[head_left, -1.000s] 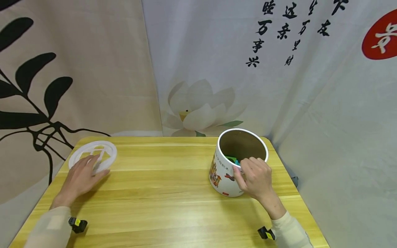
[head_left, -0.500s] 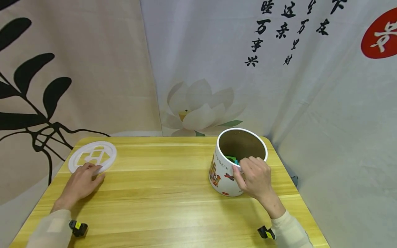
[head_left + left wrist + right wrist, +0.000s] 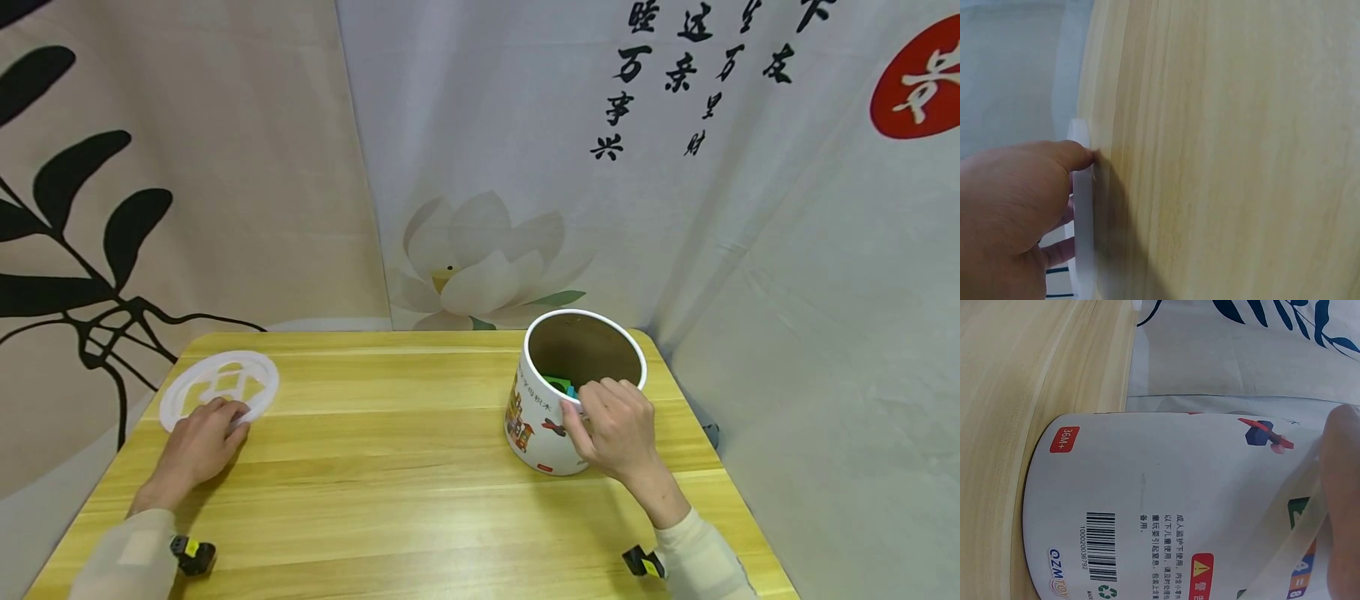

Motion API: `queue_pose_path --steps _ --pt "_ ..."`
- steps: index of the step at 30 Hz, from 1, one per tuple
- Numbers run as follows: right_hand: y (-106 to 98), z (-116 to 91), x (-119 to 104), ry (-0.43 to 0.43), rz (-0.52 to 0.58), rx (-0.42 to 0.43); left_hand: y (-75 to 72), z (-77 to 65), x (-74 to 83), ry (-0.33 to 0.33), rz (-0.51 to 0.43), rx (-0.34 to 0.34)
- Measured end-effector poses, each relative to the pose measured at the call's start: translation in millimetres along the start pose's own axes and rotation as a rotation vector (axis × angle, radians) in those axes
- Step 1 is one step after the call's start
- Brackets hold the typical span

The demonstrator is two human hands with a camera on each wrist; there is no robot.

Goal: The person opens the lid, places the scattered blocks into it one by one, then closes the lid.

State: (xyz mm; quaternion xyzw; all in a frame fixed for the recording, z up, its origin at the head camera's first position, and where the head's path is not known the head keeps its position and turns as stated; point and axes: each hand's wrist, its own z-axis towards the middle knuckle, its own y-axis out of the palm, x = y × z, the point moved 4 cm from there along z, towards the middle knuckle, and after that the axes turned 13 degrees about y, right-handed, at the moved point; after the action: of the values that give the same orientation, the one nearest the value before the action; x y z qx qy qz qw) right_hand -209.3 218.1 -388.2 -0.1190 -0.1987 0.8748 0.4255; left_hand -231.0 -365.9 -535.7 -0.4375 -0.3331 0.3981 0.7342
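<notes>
A flat white round lid [image 3: 268, 385] with cut-outs lies at the table's far left corner in the head view. My left hand [image 3: 201, 446] pinches its near rim. In the left wrist view the thumb lies on the table-facing side of the lid [image 3: 1084, 219], and fingers show behind it. A white printed bucket [image 3: 534, 429] stands uncovered on the right. My right hand [image 3: 618, 425] grips its near rim, thumb outside and other fingers over the edge. Green and blue pieces [image 3: 558, 384] show inside; the rest of the contents is hidden by the wall and hand.
The wooden table [image 3: 390, 467] extends between both hands. Printed cloth [image 3: 465, 167] hangs behind the far edge and along the right side. A small black device [image 3: 192, 556] is on the left wrist, another [image 3: 643, 562] on the right.
My left hand has drawn back toward the lid's near rim, and the lid has shifted slightly left and nearer. The right hand and bucket have stayed in place.
</notes>
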Motion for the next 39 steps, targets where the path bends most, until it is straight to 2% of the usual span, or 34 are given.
queue_pose_path --steps 9,15,20,28,39 --pt "0 0 0 0.003 -0.004 -0.005 1.2 0.9 6.7 0.024 -0.024 0.034" --pt "0 -1 0 0.003 -0.001 -0.004 -5.5 14.4 19.7 0.055 -0.029 0.073" --pt "-1 0 0 0.004 -0.001 0.003 -18.1 38.0 41.4 0.113 -0.026 0.129" --pt "0 0 0 0.003 -0.01 -0.004 -41.8 85.4 92.1 0.205 -0.051 0.238" --pt "0 0 0 0.003 -0.014 -0.011 -62.5 149.2 166.1 0.359 -0.178 0.326"
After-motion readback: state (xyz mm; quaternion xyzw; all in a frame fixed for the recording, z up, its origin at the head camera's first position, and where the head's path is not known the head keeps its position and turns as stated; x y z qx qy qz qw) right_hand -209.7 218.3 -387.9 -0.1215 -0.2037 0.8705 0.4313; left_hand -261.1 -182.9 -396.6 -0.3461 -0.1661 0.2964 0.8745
